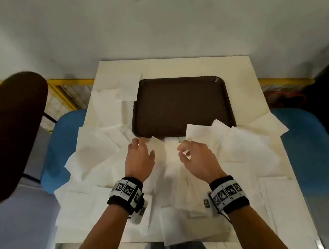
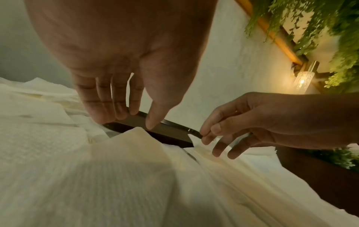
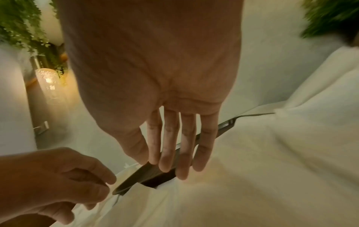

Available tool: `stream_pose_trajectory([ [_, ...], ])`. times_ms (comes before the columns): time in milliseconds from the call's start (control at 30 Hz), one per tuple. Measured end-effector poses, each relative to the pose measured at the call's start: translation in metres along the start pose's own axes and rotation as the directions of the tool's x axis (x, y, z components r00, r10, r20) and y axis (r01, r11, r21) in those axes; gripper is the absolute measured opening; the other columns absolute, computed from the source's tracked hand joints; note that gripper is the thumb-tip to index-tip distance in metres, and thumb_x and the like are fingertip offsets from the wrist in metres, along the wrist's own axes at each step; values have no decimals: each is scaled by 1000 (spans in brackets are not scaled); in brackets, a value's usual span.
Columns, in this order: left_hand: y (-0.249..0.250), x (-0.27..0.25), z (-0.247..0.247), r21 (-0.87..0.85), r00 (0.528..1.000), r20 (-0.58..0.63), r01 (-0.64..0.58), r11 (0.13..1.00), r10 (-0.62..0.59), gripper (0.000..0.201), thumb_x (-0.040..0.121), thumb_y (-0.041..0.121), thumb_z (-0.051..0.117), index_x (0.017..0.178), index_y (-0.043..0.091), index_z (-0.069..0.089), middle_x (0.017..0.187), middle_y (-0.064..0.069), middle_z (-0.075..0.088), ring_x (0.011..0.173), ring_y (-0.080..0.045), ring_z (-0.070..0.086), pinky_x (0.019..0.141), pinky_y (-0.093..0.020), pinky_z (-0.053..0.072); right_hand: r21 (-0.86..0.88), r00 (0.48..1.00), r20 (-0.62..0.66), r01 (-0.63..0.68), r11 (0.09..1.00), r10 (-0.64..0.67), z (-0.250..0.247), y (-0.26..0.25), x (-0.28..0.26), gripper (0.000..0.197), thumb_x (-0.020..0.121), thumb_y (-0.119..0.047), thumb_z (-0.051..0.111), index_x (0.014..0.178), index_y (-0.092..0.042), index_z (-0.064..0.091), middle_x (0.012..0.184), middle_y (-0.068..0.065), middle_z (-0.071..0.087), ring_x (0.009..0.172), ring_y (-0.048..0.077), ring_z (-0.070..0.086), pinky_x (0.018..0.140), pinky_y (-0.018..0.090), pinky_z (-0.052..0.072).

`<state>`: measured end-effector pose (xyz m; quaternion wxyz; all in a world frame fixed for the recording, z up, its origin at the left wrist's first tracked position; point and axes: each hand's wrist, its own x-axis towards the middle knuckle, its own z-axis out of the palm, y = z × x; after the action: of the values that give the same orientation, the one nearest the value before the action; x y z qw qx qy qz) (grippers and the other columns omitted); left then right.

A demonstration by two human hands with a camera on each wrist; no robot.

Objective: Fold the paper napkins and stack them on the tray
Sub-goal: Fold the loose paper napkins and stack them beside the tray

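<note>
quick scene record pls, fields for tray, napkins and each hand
tray: brown, nothing stacked in it; loose corners lap its near edge
napkins: unfolded, strewn over the table, left of and before the tray
left hand: fingers spread over the napkins, holds nothing
right hand: pinches one napkin by a corner

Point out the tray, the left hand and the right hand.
tray (image 1: 180, 105), head view, bare dark floor of the tray.
left hand (image 1: 139, 160), head view, back of the hand.
right hand (image 1: 198, 157), head view, back of the hand.
</note>
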<state>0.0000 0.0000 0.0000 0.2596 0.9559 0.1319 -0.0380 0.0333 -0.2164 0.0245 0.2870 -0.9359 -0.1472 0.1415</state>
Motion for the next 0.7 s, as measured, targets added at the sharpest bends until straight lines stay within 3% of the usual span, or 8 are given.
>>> stream_pose_trajectory([
  [167, 1, 21, 12, 27, 994, 34, 106, 994, -107, 42, 104, 28, 61, 143, 12, 54, 137, -13, 58, 126, -36, 53, 103, -50, 50, -147, 994, 94, 62, 987, -48, 16, 10, 23, 26, 107, -35, 57, 131, -29, 64, 131, -6, 67, 117, 18, 64, 95, 38, 55],
  [333, 0, 24, 18, 27, 993, -9, 120, 992, -119, 35, 104, 30, 62, 136, 16, 63, 131, -8, 64, 121, -32, 57, 100, -48, 52, -263, 988, 105, 133, 955, -109, 33, 25, 24, 29, 105, -36, 53, 130, -28, 66, 138, -3, 59, 123, 19, 54, 101, 38, 50],
  [567, -2, 26, 10, -83, 992, -98, 67, 994, -75, 21, 103, 29, 67, 121, 31, 78, 111, 4, 78, 99, -22, 70, 85, -43, 59, -192, 985, 104, 158, 969, -140, 34, 36, 28, 28, 107, -37, 51, 127, -28, 67, 134, -5, 57, 122, 18, 52, 102, 36, 46],
  [700, 6, 22, -10, -322, 996, -87, -34, 946, 6, 6, 101, 25, 73, 104, 24, 79, 94, 12, 78, 89, -4, 71, 86, -35, 60, -9, 994, 76, 81, 997, -80, 24, 33, 29, 32, 106, -50, 58, 128, -27, 64, 126, -8, 62, 116, 14, 57, 95, 33, 49],
])
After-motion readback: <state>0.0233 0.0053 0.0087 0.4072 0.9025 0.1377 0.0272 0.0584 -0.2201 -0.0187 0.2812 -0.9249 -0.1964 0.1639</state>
